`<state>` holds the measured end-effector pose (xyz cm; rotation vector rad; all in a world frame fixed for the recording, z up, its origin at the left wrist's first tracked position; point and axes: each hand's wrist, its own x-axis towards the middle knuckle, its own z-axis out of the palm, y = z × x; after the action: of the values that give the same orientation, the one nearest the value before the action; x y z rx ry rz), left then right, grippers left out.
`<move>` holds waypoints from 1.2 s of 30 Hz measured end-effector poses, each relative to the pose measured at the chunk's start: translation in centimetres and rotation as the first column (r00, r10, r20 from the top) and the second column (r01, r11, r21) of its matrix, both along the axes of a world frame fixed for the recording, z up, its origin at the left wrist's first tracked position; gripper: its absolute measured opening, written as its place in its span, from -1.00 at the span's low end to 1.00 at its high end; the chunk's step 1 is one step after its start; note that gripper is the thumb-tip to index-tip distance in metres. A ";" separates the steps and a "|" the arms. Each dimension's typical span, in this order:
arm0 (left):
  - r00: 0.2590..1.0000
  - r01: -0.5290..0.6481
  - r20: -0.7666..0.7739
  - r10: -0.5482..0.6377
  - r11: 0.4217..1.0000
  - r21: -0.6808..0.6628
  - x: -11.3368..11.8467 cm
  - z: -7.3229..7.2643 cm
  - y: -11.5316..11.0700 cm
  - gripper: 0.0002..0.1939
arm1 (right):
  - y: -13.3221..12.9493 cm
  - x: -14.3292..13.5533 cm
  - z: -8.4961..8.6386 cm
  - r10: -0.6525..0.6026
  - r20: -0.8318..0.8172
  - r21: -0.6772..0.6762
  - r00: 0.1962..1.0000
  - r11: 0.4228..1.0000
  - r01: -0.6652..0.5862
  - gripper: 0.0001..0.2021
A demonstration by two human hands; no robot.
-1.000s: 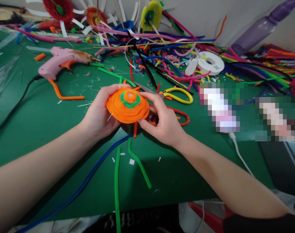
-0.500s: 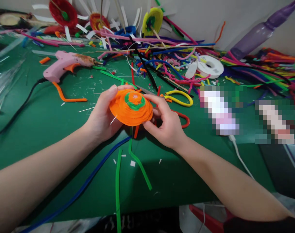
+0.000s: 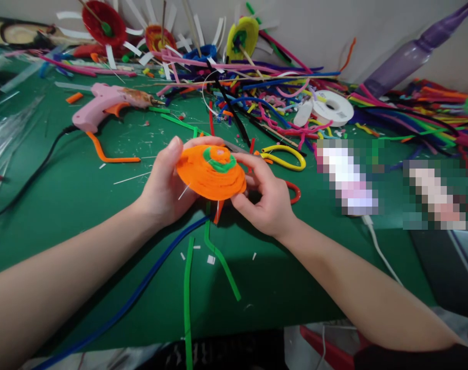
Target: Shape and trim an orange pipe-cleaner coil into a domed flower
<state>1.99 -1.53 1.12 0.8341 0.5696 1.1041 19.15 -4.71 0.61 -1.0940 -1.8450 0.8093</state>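
Between my two hands is an orange disc of coiled pipe cleaner [image 3: 208,180], with a green ring and a small orange coil at its top. My left hand [image 3: 166,180] grips its left edge, thumb on the rim and fingers reaching behind. On the opposite edge, my right hand [image 3: 266,198] pinches the rim between thumb and fingers. Thin pale strips stick out from under the disc. Scissors with a yellow handle loop [image 3: 285,156] and a red one lie just beyond my right hand, partly covered by it. Green pipe cleaners [image 3: 223,259] lie below the disc.
A pink glue gun [image 3: 103,105] with a black cord lies at left. Finished coiled discs on sticks, such as a yellow one [image 3: 249,33], lean at the back. A ribbon spool [image 3: 343,114], purple bottle [image 3: 397,67] and heaped pipe cleaners fill the back right. A blue pipe cleaner [image 3: 141,285] crosses the front.
The orange disc has shifted slightly right and its face has tilted a little. Both hands keep hold of it and moved with it.
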 end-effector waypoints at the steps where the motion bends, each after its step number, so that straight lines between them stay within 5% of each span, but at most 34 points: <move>1: 1.000 -0.013 -0.006 0.013 1.000 -0.012 0.0 0.1 0.0 -0.49 | 0.0 0.0 0.1 0.001 0.005 -0.001 1.000 1.000 -0.001 -0.56; 12: 0.994 -0.109 -0.001 0.109 0.994 -0.010 0.3 0.6 0.1 -0.52 | -0.3 -0.2 0.3 -0.002 0.062 0.022 0.998 1.000 0.000 -0.55; 30: 0.990 -0.122 -0.073 0.119 0.992 -0.044 0.2 1.1 0.0 -0.41 | -0.4 -0.2 0.4 0.026 0.104 0.059 0.994 0.998 -0.032 -0.52; 36: 0.989 -0.128 -0.084 0.124 0.991 -0.040 0.1 1.0 0.0 -0.51 | -0.5 -0.2 0.2 0.031 0.111 0.087 0.993 0.995 -0.040 -0.53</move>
<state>2.11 -1.57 2.08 0.8158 0.7209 1.1717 18.97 -5.25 0.80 -1.0704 -1.9781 0.6921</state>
